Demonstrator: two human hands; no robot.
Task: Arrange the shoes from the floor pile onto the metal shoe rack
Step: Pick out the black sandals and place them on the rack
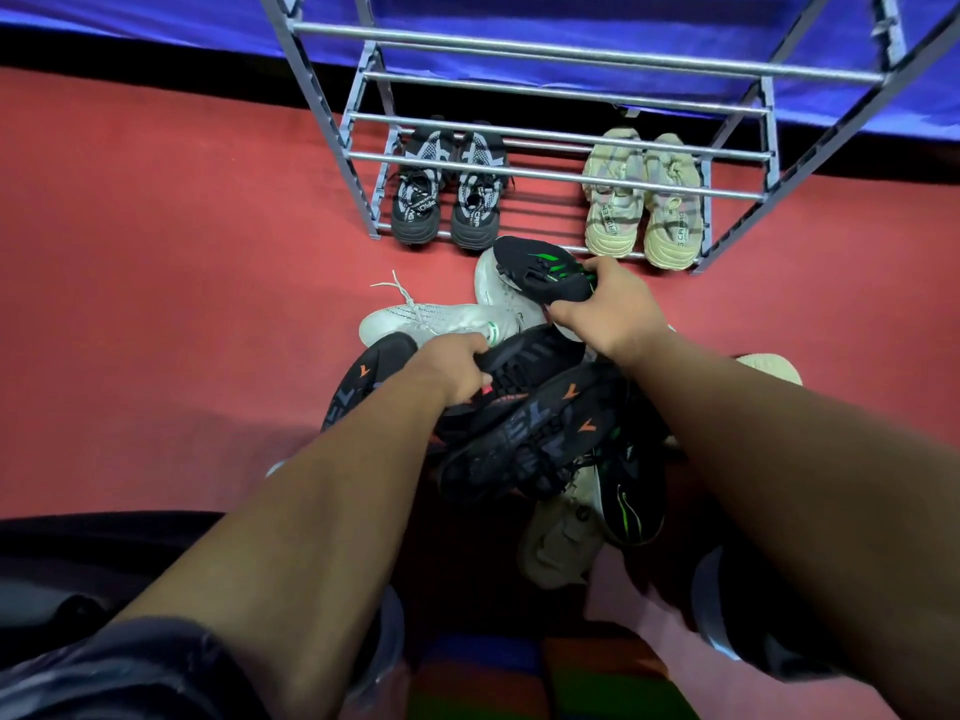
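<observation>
A metal shoe rack [556,176] stands ahead on the red floor. Its bottom shelf holds a black-and-grey pair [447,200] at the left and a beige pair [641,205] at the right. The floor pile [519,439] lies in front of me. My right hand [610,304] grips a black shoe with green marks [540,270] by its heel, lifted above the pile. My left hand [457,363] is closed on a black shoe [535,356] lying on top of the pile.
White sneakers [431,317] lie at the pile's far side, black shoes with orange marks [524,439] in the middle, a beige shoe [558,543] and a second black-green shoe [631,501] nearer me. A blue cloth [571,23] hangs behind the rack. The rack's upper shelves hold no shoes.
</observation>
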